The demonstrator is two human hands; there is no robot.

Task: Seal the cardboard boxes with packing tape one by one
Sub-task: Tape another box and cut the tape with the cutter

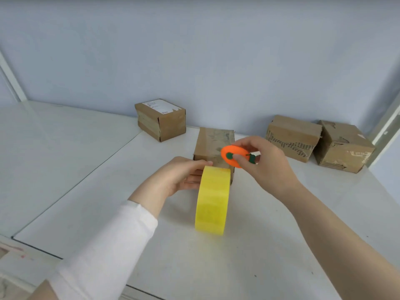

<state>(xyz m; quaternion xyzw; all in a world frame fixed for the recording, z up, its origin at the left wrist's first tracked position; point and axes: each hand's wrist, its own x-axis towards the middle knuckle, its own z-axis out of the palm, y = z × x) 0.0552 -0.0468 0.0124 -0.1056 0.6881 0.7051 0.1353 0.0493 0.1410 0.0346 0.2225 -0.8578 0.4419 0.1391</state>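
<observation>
Nothing is reading clearly: the white label [161, 105] on the box [164, 126] near the far edge of the surface [281, 213] is showing only blurred print.

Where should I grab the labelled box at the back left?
Grip the labelled box from above, fingers and thumb on two opposite side faces. It lies flat on the table, label up, with nothing touching it and one corner toward you, so its sides look free.

table: white top [281, 245] runs near to far, dark seam [86, 176] slanting across its left part | wall: pale blue-grey [194, 61] along the far side | posts: white uprights, far left [12, 83] and far right [387, 126]
</observation>
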